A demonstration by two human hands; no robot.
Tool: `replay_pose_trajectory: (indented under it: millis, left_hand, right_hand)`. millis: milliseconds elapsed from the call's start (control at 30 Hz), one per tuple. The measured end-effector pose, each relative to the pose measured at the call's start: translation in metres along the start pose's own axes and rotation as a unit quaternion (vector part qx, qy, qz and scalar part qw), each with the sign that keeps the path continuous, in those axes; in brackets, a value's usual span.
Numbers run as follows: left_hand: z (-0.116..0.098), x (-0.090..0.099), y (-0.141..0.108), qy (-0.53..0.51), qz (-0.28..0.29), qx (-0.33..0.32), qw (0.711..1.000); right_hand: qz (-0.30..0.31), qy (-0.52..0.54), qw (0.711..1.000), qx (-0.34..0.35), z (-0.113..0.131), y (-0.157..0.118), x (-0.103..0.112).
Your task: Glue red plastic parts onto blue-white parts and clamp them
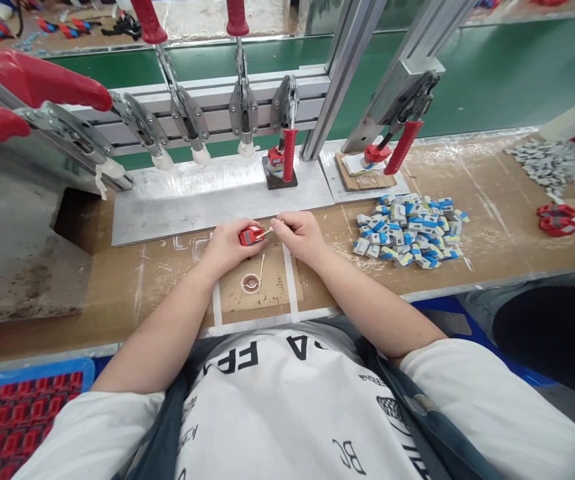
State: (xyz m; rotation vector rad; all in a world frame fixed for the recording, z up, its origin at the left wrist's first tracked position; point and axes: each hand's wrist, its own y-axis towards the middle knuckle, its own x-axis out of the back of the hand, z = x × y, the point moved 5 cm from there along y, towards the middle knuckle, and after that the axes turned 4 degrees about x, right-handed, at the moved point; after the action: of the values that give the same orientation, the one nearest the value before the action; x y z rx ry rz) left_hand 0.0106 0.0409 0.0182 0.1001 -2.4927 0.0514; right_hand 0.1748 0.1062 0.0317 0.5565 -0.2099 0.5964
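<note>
My left hand (230, 250) is closed around a small red plastic part (250, 235), held just above the bench. Between the pinched fingers of my right hand (301, 237) is a thin pale stick (266, 233), its tip at the red part's open side. Below my hands, a small round cup (250, 283) with brownish liquid stands on a cardboard sheet (237, 301). Another thin stick (262, 268) lies beside the cup. What the stick's tip touches inside the part is too small to tell.
Red-handled toggle clamps (182, 107) line a metal rail behind a metal plate (177, 207). One clamp presses a red part (276, 162). Right of my hands lies a pile of grey, blue and yellow pieces (410, 230). A blue-rimmed tray (90, 373) of red parts sits lower left.
</note>
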Motion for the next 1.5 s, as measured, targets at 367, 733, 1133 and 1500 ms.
replay_pose_trajectory:
  millis: [367, 733, 1133, 1500]
  left_hand:
    - [0.002, -0.001, 0.002, 0.010, -0.005, 0.007, 1.000]
    - [0.003, -0.002, 0.003, 0.034, -0.003, 0.007, 0.999]
    - [0.003, 0.006, 0.004, -0.090, 0.005, 0.035, 0.995]
    - [0.006, 0.020, 0.004, -0.155, -0.032, 0.033, 0.987]
  right_hand:
    - [-0.034, -0.078, 0.996, 0.019, -0.004, 0.000, 0.006]
    - [-0.004, -0.063, 0.996, 0.055, 0.007, 0.001, 0.001]
    - [0.064, -0.021, 0.992, 0.108, 0.026, -0.006, 0.003]
    - [0.380, -0.291, 0.872, 0.102, 0.047, -0.029, -0.031]
